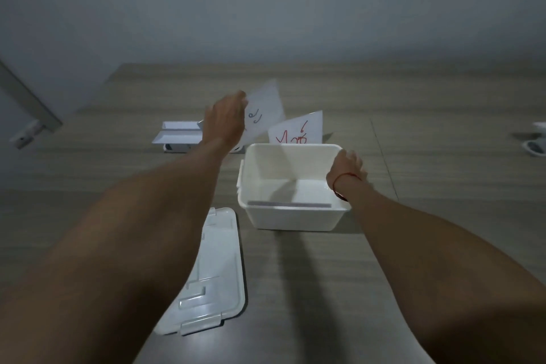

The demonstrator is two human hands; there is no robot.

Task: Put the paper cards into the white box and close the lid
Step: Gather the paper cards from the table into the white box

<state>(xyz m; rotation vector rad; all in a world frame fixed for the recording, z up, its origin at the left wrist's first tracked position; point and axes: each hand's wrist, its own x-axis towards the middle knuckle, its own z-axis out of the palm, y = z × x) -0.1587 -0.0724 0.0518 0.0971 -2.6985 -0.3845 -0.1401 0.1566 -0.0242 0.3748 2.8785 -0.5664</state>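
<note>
The white box (291,217) stands without its lid in the middle of the table, with a flat card lying on its floor. My right hand (346,167) grips the box's right rim. My left hand (225,120) holds a white paper card (266,111) with blue writing, lifted and tilted beyond the box's far left corner. A second paper card (297,130) with red writing stands upright just behind the box. The white lid (212,278) lies flat on the table at the near left, partly under my left forearm.
A white card holder (178,133) sits on the table behind my left hand. White objects (536,142) lie at the table's far right edge. A wall runs along the table's far side.
</note>
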